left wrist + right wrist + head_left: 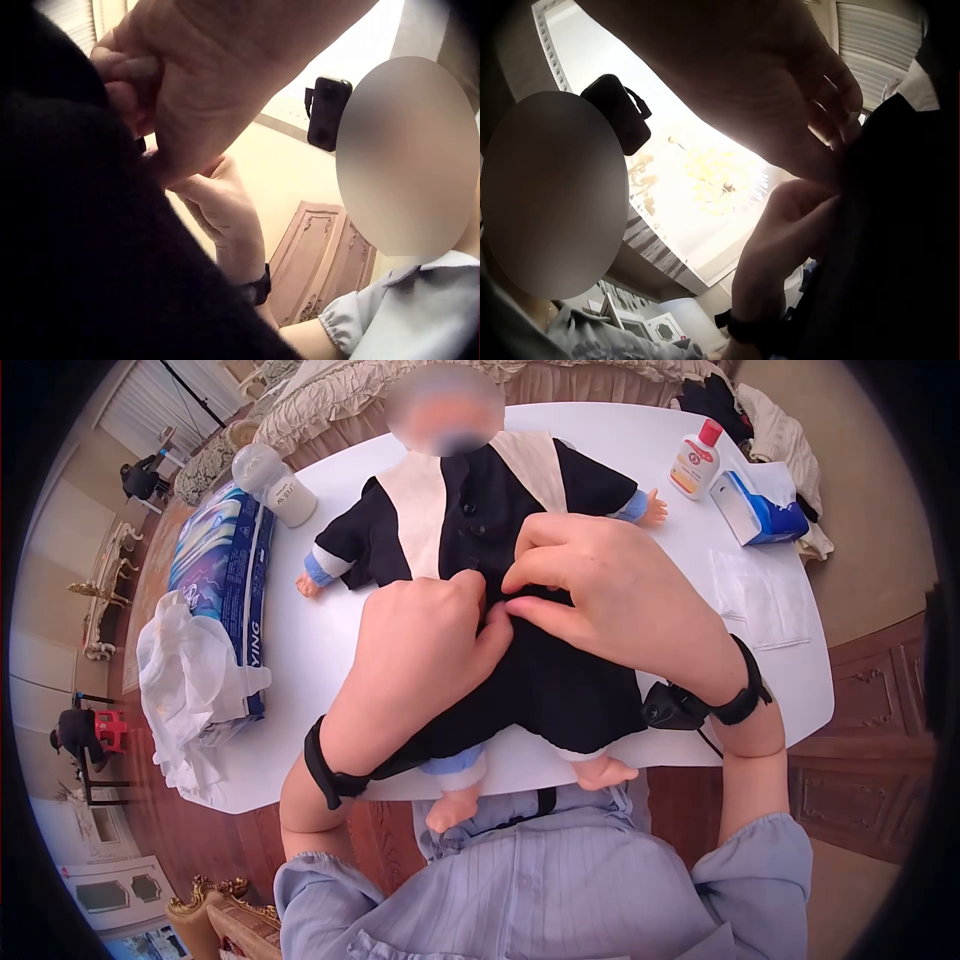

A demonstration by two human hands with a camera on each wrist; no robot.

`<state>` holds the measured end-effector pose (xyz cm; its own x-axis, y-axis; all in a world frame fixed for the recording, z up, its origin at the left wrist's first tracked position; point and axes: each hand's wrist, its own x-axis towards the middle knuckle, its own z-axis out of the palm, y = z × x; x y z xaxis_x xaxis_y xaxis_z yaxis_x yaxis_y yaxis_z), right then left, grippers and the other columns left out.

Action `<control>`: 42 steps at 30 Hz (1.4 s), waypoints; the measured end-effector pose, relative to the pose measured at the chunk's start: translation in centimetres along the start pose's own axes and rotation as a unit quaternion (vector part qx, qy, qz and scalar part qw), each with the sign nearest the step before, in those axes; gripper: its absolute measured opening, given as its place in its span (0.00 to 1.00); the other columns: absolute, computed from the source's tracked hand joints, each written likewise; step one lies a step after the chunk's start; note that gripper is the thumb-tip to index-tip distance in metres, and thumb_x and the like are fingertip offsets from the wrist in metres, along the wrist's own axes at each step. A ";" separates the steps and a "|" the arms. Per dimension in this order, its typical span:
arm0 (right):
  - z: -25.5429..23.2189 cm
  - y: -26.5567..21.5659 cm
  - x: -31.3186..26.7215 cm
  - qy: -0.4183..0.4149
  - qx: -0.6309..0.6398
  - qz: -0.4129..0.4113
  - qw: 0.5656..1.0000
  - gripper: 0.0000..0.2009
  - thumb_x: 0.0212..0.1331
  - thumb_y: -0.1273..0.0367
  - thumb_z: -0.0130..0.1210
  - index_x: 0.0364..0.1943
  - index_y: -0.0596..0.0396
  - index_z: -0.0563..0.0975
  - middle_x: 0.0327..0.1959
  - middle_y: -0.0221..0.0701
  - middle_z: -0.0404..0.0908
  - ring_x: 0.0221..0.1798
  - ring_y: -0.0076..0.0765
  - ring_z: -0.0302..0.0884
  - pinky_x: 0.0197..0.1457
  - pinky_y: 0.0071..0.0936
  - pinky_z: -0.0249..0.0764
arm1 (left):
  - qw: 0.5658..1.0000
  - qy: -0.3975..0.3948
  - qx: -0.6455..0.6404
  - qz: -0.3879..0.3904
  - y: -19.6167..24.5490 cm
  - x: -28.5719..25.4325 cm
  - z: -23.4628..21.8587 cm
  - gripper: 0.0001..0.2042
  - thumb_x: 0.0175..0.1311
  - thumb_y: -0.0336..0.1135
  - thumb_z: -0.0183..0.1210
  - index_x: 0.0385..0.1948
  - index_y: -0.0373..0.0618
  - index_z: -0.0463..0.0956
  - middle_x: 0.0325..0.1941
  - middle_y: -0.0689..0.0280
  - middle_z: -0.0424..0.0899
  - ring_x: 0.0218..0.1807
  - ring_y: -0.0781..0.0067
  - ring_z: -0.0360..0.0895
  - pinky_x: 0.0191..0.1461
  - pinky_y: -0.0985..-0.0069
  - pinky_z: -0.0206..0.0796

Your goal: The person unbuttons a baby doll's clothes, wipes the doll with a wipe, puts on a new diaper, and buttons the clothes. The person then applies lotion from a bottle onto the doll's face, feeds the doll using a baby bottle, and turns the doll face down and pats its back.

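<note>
A doll lies on its back, dressed in a black garment (570, 690) with cream panels, its bare feet (453, 810) toward the person. Dark buttons (470, 510) run down the chest of the garment. At the middle of the front, the left hand (420, 635) pinches the black cloth with curled fingers and thumb. Close beside it, the right hand (625, 595) pinches the same front edge between thumb and fingers, the thumb tips meeting. The bit of cloth or button between the fingertips is hidden. Both wrist views show the hands together at the dark cloth.
On the white table (310, 650), a blue pack (220, 560) and crumpled white wipes or cloth (185, 690) lie left, near a white bottle (275, 485). A red-capped bottle (695, 458), a tissue box (760, 505) and a folded white sheet (765, 600) are on the right.
</note>
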<state>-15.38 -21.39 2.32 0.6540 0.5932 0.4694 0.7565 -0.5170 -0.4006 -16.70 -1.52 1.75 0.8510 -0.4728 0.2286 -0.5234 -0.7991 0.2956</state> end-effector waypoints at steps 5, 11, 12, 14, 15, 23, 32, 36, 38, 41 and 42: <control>-0.2 -0.7 -0.2 -0.011 -0.020 -0.007 1.000 0.09 0.47 0.71 0.65 0.32 0.60 0.81 0.33 0.34 0.77 0.37 0.41 0.78 0.40 0.33 0.74 | 0.994 0.020 -0.096 0.048 -0.8 -0.5 -0.8 0.06 0.60 0.31 0.58 0.26 0.39 0.75 0.18 0.57 0.78 0.19 0.60 0.77 0.24 0.66 0.66; 1.6 -0.6 0.0 0.022 0.022 -0.073 0.997 0.08 0.49 0.72 0.65 0.31 0.61 0.80 0.30 0.33 0.79 0.34 0.41 0.78 0.37 0.33 0.74 | 0.929 0.016 -0.364 -0.057 -1.3 -2.5 -1.2 0.05 0.66 0.28 0.57 0.31 0.36 0.74 0.17 0.68 0.72 0.20 0.86 0.66 0.24 0.84 0.56; 1.8 -0.7 -0.1 0.051 0.044 -0.081 0.994 0.07 0.50 0.73 0.65 0.30 0.61 0.80 0.29 0.33 0.79 0.32 0.41 0.79 0.35 0.32 0.74 | 0.905 0.022 -0.420 -0.070 -1.2 -2.7 -1.1 0.06 0.67 0.29 0.56 0.31 0.36 0.74 0.19 0.71 0.73 0.21 0.88 0.66 0.24 0.85 0.56; 2.2 -0.7 -0.4 0.080 0.066 -0.089 0.991 0.06 0.50 0.74 0.64 0.30 0.61 0.80 0.28 0.33 0.79 0.31 0.40 0.79 0.33 0.32 0.74 | 0.885 0.011 -0.457 -0.087 -1.8 -2.7 -0.8 0.07 0.68 0.30 0.56 0.31 0.36 0.74 0.20 0.72 0.73 0.22 0.88 0.66 0.25 0.86 0.56; 2.3 -0.6 -0.7 0.102 0.088 -0.086 0.987 0.05 0.50 0.74 0.65 0.29 0.61 0.80 0.28 0.34 0.80 0.30 0.40 0.79 0.32 0.31 0.73 | 0.864 -0.001 -0.494 -0.102 -2.1 -2.6 -0.6 0.07 0.69 0.31 0.56 0.31 0.36 0.74 0.20 0.73 0.73 0.22 0.88 0.66 0.25 0.86 0.56; 1.9 -0.6 -0.8 0.109 0.137 -0.046 0.983 0.05 0.53 0.75 0.63 0.30 0.62 0.79 0.27 0.34 0.78 0.28 0.35 0.77 0.30 0.26 0.72 | 0.965 0.053 -0.252 -0.043 -0.6 -3.1 -0.8 0.13 0.60 0.39 0.66 0.26 0.40 0.73 0.17 0.71 0.70 0.19 0.80 0.68 0.25 0.81 0.60; 1.7 -0.9 -0.9 0.081 0.125 -0.027 0.988 0.06 0.54 0.74 0.64 0.31 0.61 0.78 0.28 0.33 0.77 0.29 0.33 0.75 0.30 0.25 0.71 | 0.977 0.139 -0.162 0.019 0.7 -3.8 0.1 0.04 0.59 0.27 0.61 0.31 0.37 0.76 0.22 0.60 0.76 0.22 0.65 0.74 0.25 0.72 0.63; 0.8 -2.6 -1.1 0.128 0.061 -0.064 0.988 0.07 0.49 0.72 0.66 0.32 0.56 0.79 0.33 0.31 0.77 0.30 0.35 0.75 0.33 0.29 0.71 | 0.954 0.091 -0.280 -0.048 0.2 -4.5 -0.4 0.04 0.61 0.25 0.60 0.34 0.34 0.77 0.22 0.60 0.75 0.22 0.74 0.70 0.25 0.76 0.61; 0.8 -2.8 -1.4 0.111 -0.019 -0.115 0.987 0.08 0.48 0.72 0.67 0.32 0.55 0.80 0.34 0.30 0.77 0.30 0.37 0.75 0.34 0.31 0.71 | 0.936 0.068 -0.333 -0.086 0.5 -4.9 -0.6 0.05 0.62 0.25 0.58 0.34 0.32 0.77 0.21 0.62 0.73 0.23 0.79 0.67 0.26 0.78 0.59; 1.4 -2.8 -1.8 0.088 -0.066 -0.122 0.986 0.10 0.44 0.71 0.68 0.32 0.55 0.80 0.32 0.30 0.77 0.31 0.38 0.75 0.36 0.32 0.71 | 0.939 0.074 -0.330 -0.066 0.6 -5.4 -0.7 0.04 0.62 0.24 0.57 0.33 0.32 0.77 0.21 0.62 0.74 0.22 0.78 0.67 0.27 0.78 0.60; 1.6 -2.6 -1.9 0.084 -0.056 -0.127 0.987 0.10 0.44 0.72 0.67 0.32 0.56 0.81 0.32 0.30 0.78 0.32 0.37 0.76 0.36 0.32 0.71 | 0.938 0.075 -0.331 -0.066 0.4 -5.4 -0.6 0.04 0.62 0.24 0.57 0.33 0.32 0.77 0.21 0.62 0.74 0.22 0.78 0.67 0.27 0.78 0.60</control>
<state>-18.61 -20.18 1.27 0.4272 0.6069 0.6702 0.8840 -0.4359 -0.1687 -21.59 0.95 1.22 0.9205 -0.2896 0.2623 -0.3682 -0.4184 0.8302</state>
